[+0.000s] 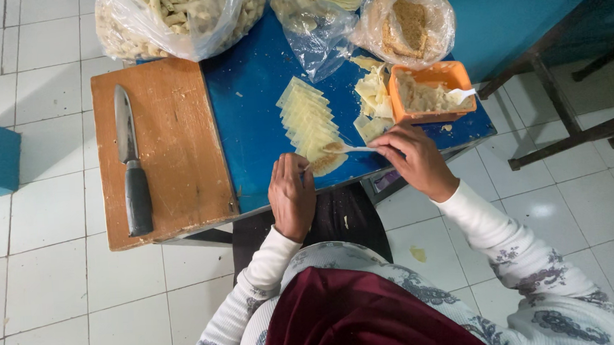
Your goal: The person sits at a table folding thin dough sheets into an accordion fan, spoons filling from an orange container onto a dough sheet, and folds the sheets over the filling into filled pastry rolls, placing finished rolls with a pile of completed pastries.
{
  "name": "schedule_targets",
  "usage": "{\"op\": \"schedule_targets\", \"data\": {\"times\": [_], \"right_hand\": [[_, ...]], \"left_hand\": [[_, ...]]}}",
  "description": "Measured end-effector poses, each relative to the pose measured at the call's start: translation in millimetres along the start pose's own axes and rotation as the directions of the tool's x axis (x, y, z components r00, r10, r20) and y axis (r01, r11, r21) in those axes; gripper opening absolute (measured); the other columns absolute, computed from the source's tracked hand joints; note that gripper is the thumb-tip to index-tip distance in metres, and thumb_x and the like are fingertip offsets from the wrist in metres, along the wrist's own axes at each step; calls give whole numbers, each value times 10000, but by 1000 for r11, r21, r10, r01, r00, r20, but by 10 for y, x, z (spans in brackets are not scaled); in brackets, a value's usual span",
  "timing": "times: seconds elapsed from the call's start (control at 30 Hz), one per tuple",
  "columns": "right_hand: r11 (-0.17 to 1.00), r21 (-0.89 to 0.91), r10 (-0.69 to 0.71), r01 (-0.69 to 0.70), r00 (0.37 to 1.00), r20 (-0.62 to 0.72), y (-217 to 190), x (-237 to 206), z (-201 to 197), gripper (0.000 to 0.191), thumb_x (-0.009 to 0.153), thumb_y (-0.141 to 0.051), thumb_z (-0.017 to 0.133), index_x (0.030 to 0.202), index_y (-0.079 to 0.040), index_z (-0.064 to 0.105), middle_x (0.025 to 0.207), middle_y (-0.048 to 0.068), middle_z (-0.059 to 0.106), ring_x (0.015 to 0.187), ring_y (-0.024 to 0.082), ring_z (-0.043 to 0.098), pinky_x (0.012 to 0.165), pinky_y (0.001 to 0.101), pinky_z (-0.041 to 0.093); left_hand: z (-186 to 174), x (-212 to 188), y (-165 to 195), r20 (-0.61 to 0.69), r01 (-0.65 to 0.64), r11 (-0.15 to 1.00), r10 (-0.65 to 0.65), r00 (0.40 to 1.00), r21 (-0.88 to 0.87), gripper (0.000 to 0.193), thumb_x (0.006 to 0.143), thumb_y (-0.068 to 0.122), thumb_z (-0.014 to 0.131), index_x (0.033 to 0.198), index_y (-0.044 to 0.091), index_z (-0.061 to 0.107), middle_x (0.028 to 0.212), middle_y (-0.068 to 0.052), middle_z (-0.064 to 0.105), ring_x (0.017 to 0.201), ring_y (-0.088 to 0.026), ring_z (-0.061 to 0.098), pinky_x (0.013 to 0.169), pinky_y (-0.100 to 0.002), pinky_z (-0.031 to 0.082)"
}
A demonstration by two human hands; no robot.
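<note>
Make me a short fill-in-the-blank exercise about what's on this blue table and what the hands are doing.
1. The right hand holds a white ____ over the nearest wrapper.
2. The knife lies on the wooden ____.
3. The filling sits in a tub coloured ____.
4. The pale wrappers lie in an overlapping row on the table, coloured ____.

Missing words: spoon; cutting board; orange; blue

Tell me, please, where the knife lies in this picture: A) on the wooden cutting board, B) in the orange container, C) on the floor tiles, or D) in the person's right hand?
A: the knife lies flat on the wooden cutting board, apart from both hands; the right hand holds a white spoon instead.
</note>
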State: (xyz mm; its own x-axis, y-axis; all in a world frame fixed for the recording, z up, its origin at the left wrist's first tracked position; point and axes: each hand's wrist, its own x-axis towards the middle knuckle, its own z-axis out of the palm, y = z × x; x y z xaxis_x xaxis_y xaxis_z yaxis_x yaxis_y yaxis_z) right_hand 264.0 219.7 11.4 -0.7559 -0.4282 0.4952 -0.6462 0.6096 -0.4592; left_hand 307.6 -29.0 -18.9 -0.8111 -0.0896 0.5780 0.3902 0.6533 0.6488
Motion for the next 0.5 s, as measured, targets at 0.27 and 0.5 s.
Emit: {"op": "schedule_targets", "data": {"times": [0.27, 0.5], "right_hand": [[986, 48, 169, -162, 948, -268, 343, 329, -657, 165, 1051, -14, 674, 1213, -12, 705, 1114, 104, 765, 909, 167, 739, 796, 281, 566], [824, -554, -97, -119, 934, -345, 689, 939, -489, 104, 979, -49, 738, 1076, -85, 744, 1029, 108, 661, 921, 281, 614, 824, 414, 486]], "left_hand": [[18, 26, -15, 31, 96, 985, -92, 995, -144, 274, 831, -89, 698, 1044, 16, 560, 917, -134, 626, 745, -263, 668, 645, -349, 535], [13, 2, -55, 82, 105, 978, -91, 992, -179, 331, 824, -70, 742, 1099, 7, 574, 931, -127, 642, 759, -235, 676, 686, -329, 562]]}}
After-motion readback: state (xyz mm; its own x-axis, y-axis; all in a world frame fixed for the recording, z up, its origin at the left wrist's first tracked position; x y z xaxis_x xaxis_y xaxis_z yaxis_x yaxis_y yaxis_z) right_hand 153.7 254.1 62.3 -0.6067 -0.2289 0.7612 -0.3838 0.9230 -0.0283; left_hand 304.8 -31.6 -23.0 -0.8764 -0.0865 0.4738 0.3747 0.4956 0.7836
